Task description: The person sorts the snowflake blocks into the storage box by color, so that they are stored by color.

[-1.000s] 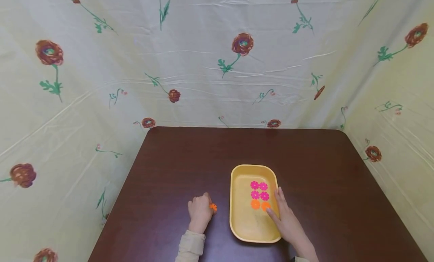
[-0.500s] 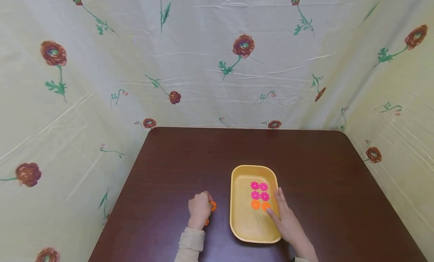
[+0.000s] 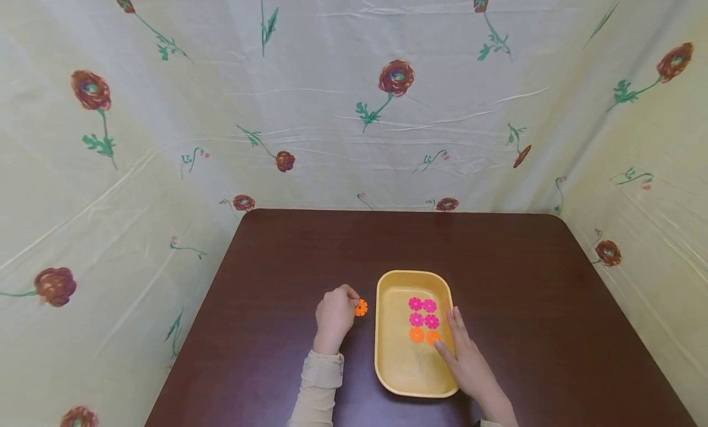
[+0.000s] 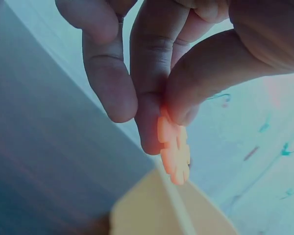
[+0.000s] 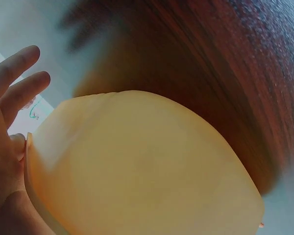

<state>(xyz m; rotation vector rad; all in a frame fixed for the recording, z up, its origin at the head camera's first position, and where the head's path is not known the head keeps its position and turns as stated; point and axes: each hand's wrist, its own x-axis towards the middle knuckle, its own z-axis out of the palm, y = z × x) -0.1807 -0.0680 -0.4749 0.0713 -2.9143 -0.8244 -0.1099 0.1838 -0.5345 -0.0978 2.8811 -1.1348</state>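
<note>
Head view: yellow tray (image 3: 387,372) between hands; floral cloth (image 3: 332,107) behind.

The right hand (image 3: 467,359) covers part of one orange flower-shaped plastic disc (image 3: 433,336) in the yellow plastic tray (image 3: 387,365). The left-wrist view blurs that tray.

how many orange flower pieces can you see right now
3: two orange flower pieces lie side by side in the yellow tray, and the left hand pinches a third. More may hide under the hands.
</note>
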